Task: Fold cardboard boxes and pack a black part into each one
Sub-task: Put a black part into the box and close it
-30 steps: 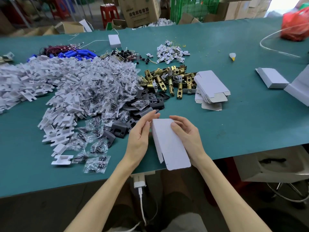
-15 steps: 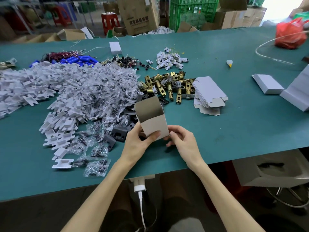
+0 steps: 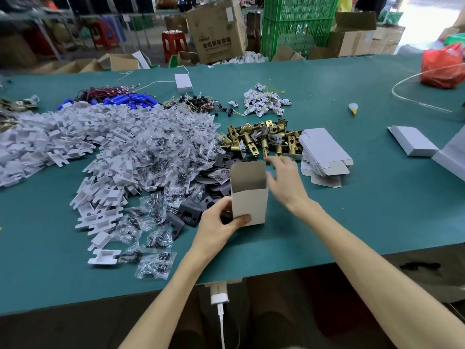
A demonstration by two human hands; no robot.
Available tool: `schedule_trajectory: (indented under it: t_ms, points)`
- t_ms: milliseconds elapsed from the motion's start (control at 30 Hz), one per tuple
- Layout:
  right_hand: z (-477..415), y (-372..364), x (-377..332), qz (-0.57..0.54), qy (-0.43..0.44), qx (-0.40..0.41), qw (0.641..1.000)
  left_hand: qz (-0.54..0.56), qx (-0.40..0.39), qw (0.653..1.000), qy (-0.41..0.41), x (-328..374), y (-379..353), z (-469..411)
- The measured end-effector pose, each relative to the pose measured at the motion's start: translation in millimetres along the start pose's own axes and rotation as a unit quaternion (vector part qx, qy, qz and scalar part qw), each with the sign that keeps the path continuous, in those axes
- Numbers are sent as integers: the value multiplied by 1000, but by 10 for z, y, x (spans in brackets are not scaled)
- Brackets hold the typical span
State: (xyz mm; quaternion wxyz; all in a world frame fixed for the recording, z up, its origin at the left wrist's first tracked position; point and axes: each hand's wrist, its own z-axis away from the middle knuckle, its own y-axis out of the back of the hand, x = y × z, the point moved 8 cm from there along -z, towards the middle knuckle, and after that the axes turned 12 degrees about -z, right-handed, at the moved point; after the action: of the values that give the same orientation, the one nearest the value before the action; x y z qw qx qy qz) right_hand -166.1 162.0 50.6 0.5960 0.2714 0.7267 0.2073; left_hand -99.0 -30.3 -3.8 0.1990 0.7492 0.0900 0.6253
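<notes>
- Room first: near edge of the table runs under both forearms. A band of bare green mat lies between that edge and the hands, and more bare mat lies right of the right arm, toward a folded white box.
- Left half crowded: white plastic pieces and bagged screws are heaped up to just beside the left hand.
- Cardboard box stands upright, mouth up, near mid-table and just right of the black parts. Cannot tell if its lower end rests on the mat or is held just above it.
- Left hand grips the cardboard box at its lower left corner. Thumb lies across the front face; the other fingers curl round the left side, mostly hidden.
- Right hand is beside the box's right wall, fingers spread and relaxed, holding nothing. It is slightly blurred, so cannot tell if it touches the box.
- Black parts are piled on the mat just left of and behind the box, against the screw bags. Neither hand holds one.
- Box mouth shows brown inner walls; the bottom is hidden.
- Flat box blanks are stacked near the right hand on its right, with brass latches heaped just behind the box, touching that stack.
</notes>
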Motion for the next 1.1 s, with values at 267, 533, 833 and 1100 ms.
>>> schedule_trajectory:
  t_ms: [267, 533, 833, 1100]
  points:
    - [-587, -223, 72, 249, -25, -90, 964, -2, 4, 1000, 4, -19, -1, -4]
    - [-714, -179, 130, 240, 5, -15, 971, -20, 13, 1000, 3, -46, 1, -17]
    - [-800, -20, 137, 143, -60, 52, 986, -31, 12, 999, 4, -51, 0, -22]
    - [-742, 223, 294, -24, -114, 83, 990, -28, 13, 999, 6, -62, 5, -25]
